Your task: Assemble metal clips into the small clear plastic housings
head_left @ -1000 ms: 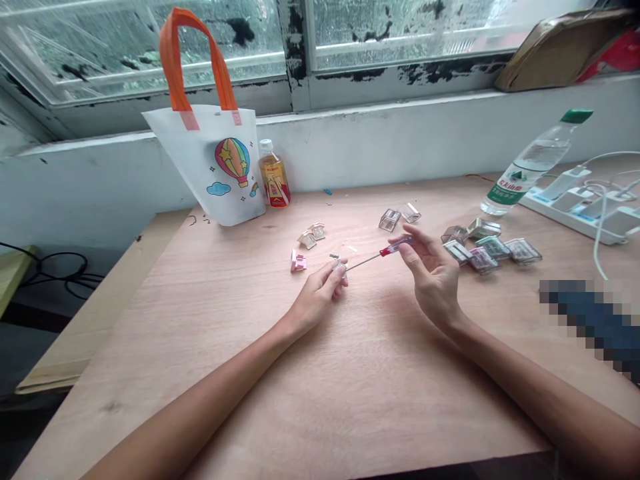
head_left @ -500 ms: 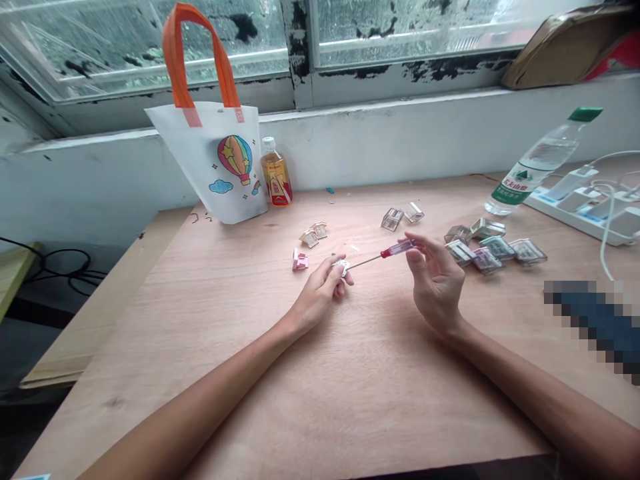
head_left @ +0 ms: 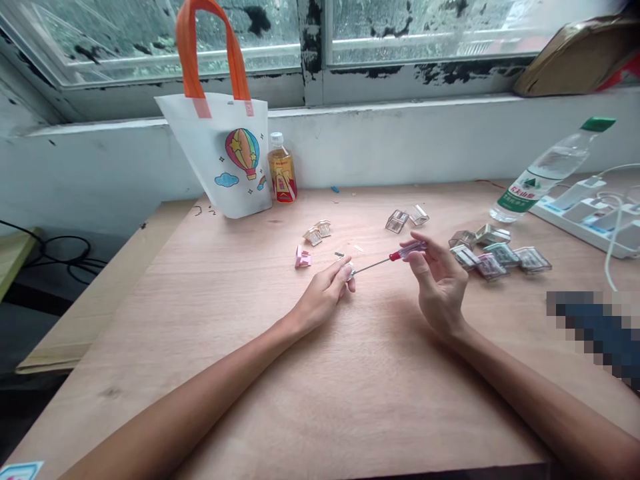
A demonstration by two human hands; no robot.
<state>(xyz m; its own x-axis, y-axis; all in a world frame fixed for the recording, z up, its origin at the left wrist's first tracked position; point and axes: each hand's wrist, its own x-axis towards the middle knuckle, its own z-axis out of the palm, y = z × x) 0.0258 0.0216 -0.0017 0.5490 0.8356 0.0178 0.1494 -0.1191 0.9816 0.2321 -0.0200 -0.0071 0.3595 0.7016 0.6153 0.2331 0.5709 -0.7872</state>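
- Evidently the small pale piece (head_left: 351, 270) was light and stiff, probably plastic; it sat above the counter (head_left: 350, 407), mostly covered by the fingers of the left hand (head_left: 324, 291).
- The left grip was closed to a narrow pinch on it, thumb against fingers. Holding by the edges looked wise to me, leaving the side toward the screwdriver (head_left: 405, 253) free.
- That screwdriver had a thin metal shaft, surely rigid, and a see-through purple handle with a red collar, smooth enough, I judged, to roll under damp fingers.
- The right hand (head_left: 443, 287) had its grip lightly closed, thumb and fingertips about the handle's rear end, palm open. Fine for steering; nearer the collar would have been steadier for pushing.
- Whether the tip touched the piece or stopped just beside it, I couldn't tell. Anything so small seemed liable to crack under hard prying, so a gentle squeeze suited it.
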